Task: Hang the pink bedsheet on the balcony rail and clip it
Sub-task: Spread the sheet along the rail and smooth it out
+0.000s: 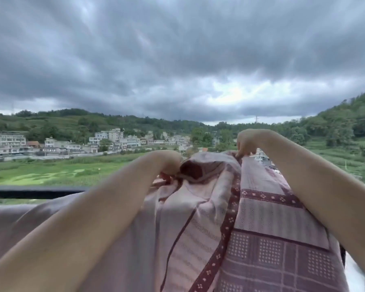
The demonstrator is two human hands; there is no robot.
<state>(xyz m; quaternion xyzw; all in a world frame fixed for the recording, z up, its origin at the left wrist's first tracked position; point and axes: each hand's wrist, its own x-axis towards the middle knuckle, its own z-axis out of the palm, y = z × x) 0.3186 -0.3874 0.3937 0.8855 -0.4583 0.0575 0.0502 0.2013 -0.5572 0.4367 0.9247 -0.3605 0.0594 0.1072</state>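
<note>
Beyond the dark balcony rail [30, 192] lie fields; your left hand [169, 163] and right hand [246, 142] pinch the pink bedsheet [230, 218], its top edge running between them, above the rail.

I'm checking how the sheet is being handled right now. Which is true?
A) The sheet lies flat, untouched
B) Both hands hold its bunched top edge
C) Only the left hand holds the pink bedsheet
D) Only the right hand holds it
B: the left hand and the right hand each pinch the gathered top of the pink bedsheet, raised above the dark balcony rail.
</note>
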